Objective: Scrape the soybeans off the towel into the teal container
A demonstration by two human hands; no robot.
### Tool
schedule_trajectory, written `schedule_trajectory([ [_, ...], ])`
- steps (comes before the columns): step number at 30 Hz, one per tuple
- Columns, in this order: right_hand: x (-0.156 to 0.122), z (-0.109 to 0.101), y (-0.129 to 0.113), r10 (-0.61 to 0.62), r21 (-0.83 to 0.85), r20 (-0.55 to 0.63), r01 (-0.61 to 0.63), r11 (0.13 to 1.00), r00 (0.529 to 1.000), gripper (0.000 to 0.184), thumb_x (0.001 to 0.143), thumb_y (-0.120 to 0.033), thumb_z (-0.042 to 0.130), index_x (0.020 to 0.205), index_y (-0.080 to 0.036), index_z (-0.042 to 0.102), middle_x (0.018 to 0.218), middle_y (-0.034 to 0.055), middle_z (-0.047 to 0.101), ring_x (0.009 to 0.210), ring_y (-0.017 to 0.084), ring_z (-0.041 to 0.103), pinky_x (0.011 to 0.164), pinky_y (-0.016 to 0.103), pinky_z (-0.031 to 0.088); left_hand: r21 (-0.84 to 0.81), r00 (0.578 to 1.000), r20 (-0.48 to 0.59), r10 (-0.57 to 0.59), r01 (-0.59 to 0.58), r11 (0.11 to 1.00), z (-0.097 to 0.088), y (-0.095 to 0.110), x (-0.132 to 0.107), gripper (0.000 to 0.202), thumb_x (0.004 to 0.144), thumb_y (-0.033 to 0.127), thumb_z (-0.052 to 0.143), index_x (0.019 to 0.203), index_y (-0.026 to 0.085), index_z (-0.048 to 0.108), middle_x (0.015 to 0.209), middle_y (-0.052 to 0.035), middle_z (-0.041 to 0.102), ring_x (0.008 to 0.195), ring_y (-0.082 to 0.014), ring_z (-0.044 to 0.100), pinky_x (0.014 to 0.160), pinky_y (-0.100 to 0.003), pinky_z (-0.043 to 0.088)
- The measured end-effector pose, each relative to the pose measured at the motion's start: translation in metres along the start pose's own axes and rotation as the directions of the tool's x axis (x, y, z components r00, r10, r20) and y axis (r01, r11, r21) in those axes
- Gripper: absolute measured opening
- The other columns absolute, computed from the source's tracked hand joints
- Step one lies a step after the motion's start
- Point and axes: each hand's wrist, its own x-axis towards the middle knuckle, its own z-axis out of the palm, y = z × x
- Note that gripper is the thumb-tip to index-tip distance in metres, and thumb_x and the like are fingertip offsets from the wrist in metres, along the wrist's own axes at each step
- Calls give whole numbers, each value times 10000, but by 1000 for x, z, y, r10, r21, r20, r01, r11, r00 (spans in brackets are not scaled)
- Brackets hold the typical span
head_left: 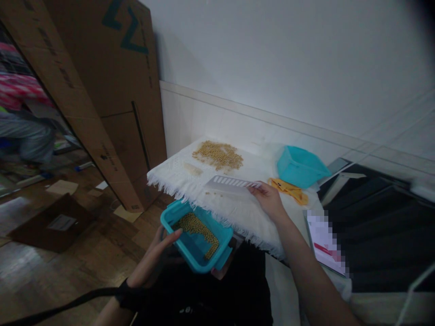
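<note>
My left hand [157, 256] grips the rim of a teal plastic tub [200, 253] and holds it tilted just below the near edge of a white fringed cloth [234, 213]. Yellow beans [197, 226] lie inside the tub. My right hand [269, 199] is closed on one end of a flat white plastic scraper [231, 183], which rests on the cloth. Farther back on the cloth sits a loose pile of beans [218, 155].
A second teal tub [301, 166] stands at the cloth's far right, a yellow item [290, 190] beside it. Tall cardboard boxes [112, 90] lean at the left. Papers [324, 244] and a dark surface [384, 231] lie to the right. Wooden floor below.
</note>
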Motion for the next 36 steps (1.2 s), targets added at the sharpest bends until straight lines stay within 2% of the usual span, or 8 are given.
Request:
schedule_trajectory([
  [5,-36,1,-14,7,-205,-233,-56,977,972,346,897,-506,619,914,-199,778,847,54,798,771,226,725,677,306,538,-13,1000,-1,24,-24,1000,1,2,-2,951,769,472,863,1559,402,339,1440,-153,652,1073,-354,769,895,-545,626],
  [8,-63,10,-26,-47,-381,-289,-69,922,956,358,948,-493,580,926,-203,789,792,60,792,707,222,732,641,290,536,5,999,-1,37,-37,999,2,4,-3,934,796,481,840,1570,385,327,1430,-160,656,1051,-335,777,889,-511,628],
  [11,-79,25,-38,-175,-451,-253,44,891,951,358,991,-451,550,1008,-196,801,824,72,808,701,217,758,664,280,565,-2,999,1,46,-46,999,2,7,-4,936,800,488,833,1572,388,313,1451,-145,644,1061,-326,771,879,-478,628],
  [14,-83,38,-47,-294,-432,-189,190,882,937,312,1018,-370,542,1033,-195,800,900,74,823,741,200,781,714,258,593,0,998,-3,59,-59,998,2,8,-5,909,783,495,839,1540,381,350,1474,-144,626,1091,-352,754,867,-492,625],
  [19,-84,49,-57,-365,-356,-97,311,881,926,253,1009,-263,556,1057,-206,798,950,58,828,808,190,796,770,246,619,34,998,-20,64,-64,997,-1,10,-6,899,757,521,850,1511,368,384,1463,-148,628,1086,-359,749,855,-489,619],
  [26,-94,45,-66,-292,-254,30,290,923,956,290,996,-277,532,1090,-294,806,1003,38,824,884,234,799,785,320,643,5,998,-52,34,-34,999,-6,11,0,923,736,496,880,1516,367,403,1448,-169,641,1107,-395,746,899,-570,608],
  [33,-97,35,-71,-207,-216,45,212,953,977,237,966,-360,588,965,-305,818,856,25,820,736,225,781,647,286,598,-9,999,-37,39,-39,999,-7,7,2,911,740,491,876,1509,369,404,1478,-164,616,1107,-388,744,903,-550,612],
  [36,-87,27,-65,-157,-224,-36,145,964,987,253,949,-427,607,956,-277,811,838,35,814,725,230,766,622,280,565,-26,999,-3,43,-43,999,-7,4,0,866,770,474,854,1507,371,409,1466,-146,627,1093,-361,755,924,-537,610],
])
